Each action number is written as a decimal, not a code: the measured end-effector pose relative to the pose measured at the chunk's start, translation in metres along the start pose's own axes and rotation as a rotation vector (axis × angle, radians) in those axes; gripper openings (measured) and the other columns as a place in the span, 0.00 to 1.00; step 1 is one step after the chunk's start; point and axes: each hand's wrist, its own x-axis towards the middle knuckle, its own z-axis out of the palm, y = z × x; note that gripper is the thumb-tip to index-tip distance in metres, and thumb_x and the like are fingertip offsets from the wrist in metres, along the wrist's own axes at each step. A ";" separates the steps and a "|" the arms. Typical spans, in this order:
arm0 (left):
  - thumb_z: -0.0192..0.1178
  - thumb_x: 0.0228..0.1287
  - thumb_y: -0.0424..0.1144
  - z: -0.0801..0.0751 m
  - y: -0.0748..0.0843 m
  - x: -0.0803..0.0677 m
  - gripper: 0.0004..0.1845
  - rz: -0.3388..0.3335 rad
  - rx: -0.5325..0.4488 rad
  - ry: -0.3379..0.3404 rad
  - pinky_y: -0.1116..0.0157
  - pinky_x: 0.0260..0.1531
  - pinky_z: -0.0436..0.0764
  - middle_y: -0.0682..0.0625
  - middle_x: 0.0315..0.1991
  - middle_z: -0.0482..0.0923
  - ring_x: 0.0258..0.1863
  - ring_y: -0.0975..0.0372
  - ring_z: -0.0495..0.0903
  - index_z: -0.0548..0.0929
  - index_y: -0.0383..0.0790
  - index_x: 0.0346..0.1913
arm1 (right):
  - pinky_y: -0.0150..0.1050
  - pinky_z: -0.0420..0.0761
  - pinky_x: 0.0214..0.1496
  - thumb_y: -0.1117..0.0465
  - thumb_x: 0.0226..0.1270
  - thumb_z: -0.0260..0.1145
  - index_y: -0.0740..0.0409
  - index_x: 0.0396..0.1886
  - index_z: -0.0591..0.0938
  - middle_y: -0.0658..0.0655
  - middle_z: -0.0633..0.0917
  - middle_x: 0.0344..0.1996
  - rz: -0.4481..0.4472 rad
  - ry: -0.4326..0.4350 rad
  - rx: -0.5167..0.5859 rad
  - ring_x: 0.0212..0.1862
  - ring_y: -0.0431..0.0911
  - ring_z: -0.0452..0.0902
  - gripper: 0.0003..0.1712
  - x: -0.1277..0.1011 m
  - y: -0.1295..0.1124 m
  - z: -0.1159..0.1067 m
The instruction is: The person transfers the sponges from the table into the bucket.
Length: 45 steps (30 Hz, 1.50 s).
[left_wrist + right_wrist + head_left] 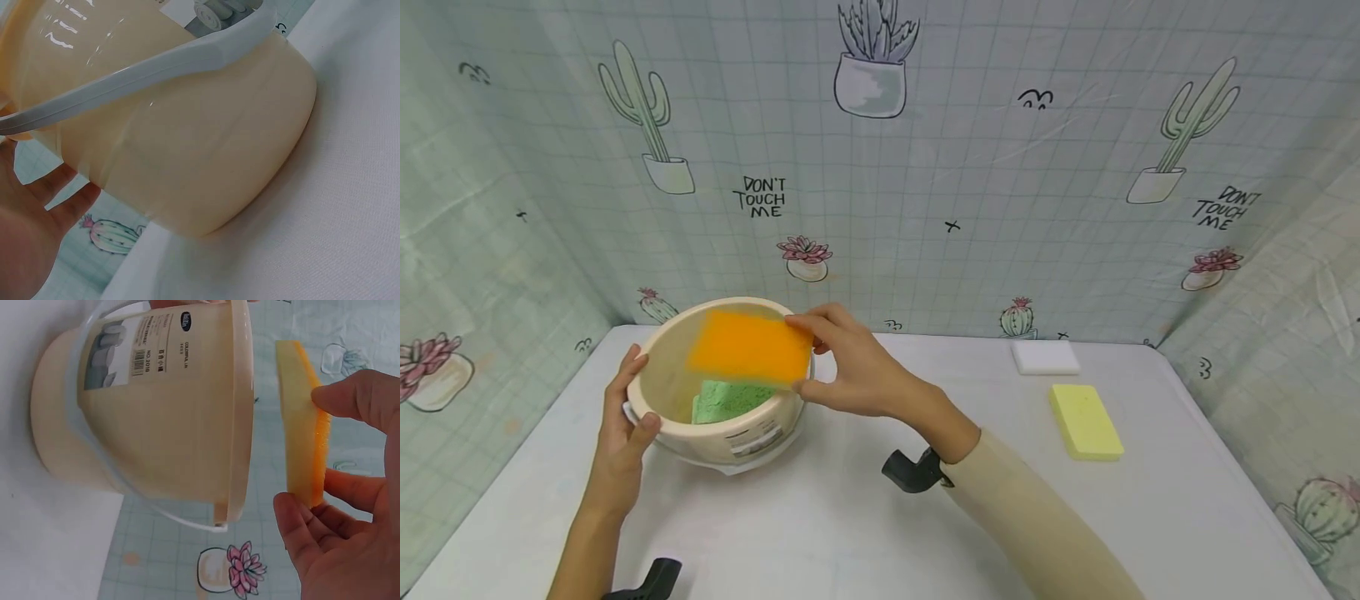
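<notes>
Evidently, the right hand [857, 367] is half open, pinching an orange-and-cream sponge [752, 346] across its 3 o'clock end. That sponge is over the mouth of the cream plastic bucket [707, 446]; it looks light, soft and easily dented, unlikely to slip, so a gentle pinch near the edges should do. At the bucket's 9 o'clock, the left hand [621, 437] rests against the rim, fingers spread; that stiff rim seems the place to hold. A green sponge [730, 402] sits inside. Towards 3 o'clock on the counter [880, 533] lie a white sponge [1045, 357] and a yellow sponge [1085, 422].
</notes>
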 end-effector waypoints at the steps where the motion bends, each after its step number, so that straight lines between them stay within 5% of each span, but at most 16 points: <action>1: 0.54 0.69 0.44 0.000 0.000 0.000 0.34 0.001 -0.001 -0.002 0.78 0.60 0.59 0.56 0.76 0.38 0.73 0.57 0.43 0.55 0.50 0.74 | 0.30 0.72 0.55 0.61 0.55 0.69 0.61 0.66 0.69 0.55 0.69 0.57 0.003 -0.024 -0.010 0.50 0.41 0.69 0.37 0.003 -0.002 0.000; 22: 0.52 0.70 0.45 -0.001 0.002 -0.001 0.33 -0.032 0.062 0.001 0.79 0.59 0.60 0.57 0.76 0.38 0.74 0.60 0.41 0.54 0.53 0.74 | 0.26 0.68 0.52 0.58 0.56 0.65 0.55 0.68 0.70 0.51 0.68 0.61 0.065 -0.304 -0.158 0.52 0.40 0.68 0.36 0.049 -0.004 0.020; 30: 0.52 0.70 0.46 -0.001 0.001 0.000 0.33 -0.038 0.050 -0.002 0.78 0.59 0.60 0.59 0.76 0.38 0.74 0.59 0.42 0.54 0.53 0.74 | 0.22 0.69 0.49 0.60 0.56 0.65 0.56 0.68 0.69 0.51 0.67 0.61 0.065 -0.340 -0.090 0.50 0.40 0.69 0.37 0.053 -0.002 0.024; 40: 0.53 0.70 0.45 -0.001 0.001 0.000 0.33 -0.027 0.022 -0.008 0.78 0.59 0.60 0.56 0.76 0.37 0.74 0.58 0.41 0.54 0.52 0.74 | 0.33 0.62 0.58 0.59 0.56 0.65 0.54 0.70 0.67 0.51 0.66 0.65 0.075 -0.374 -0.156 0.61 0.46 0.58 0.39 0.057 -0.003 0.024; 45: 0.54 0.69 0.43 0.000 0.001 0.000 0.34 -0.024 -0.008 -0.011 0.77 0.61 0.59 0.57 0.76 0.37 0.74 0.58 0.41 0.54 0.52 0.74 | 0.30 0.67 0.53 0.58 0.59 0.66 0.51 0.71 0.66 0.48 0.64 0.67 0.099 -0.391 -0.116 0.59 0.45 0.58 0.38 0.056 0.000 0.021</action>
